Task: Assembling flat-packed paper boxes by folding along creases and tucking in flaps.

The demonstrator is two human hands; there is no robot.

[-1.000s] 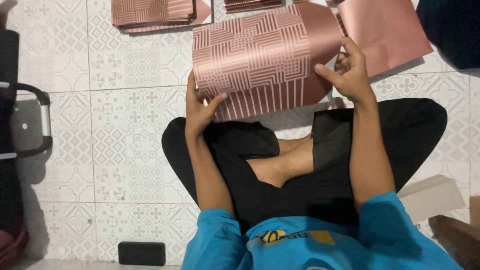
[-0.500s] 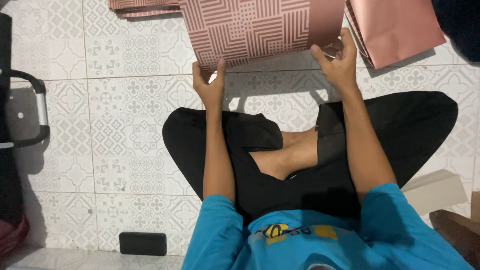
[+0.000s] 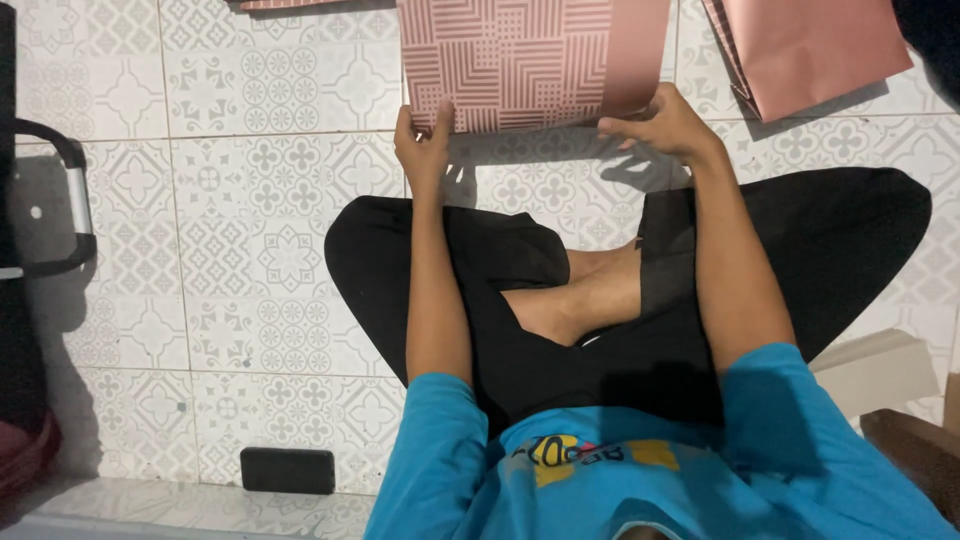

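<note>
Where both hands grip, patterned sheet (image 3: 520,60) lies beyond (flat).

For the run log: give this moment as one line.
left hand: grips patterned pink sheet near edge | right hand: on same edge | floor: patterned tiles | plain pink bag: at right

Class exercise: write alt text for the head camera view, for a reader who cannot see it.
A person sitting cross-legged on a patterned tile floor holds a pink patterned paper sheet by its lower edge, left hand and right hand at either corner. A plain pink paper bag lies at upper right, and a black phone beside the person.
</note>
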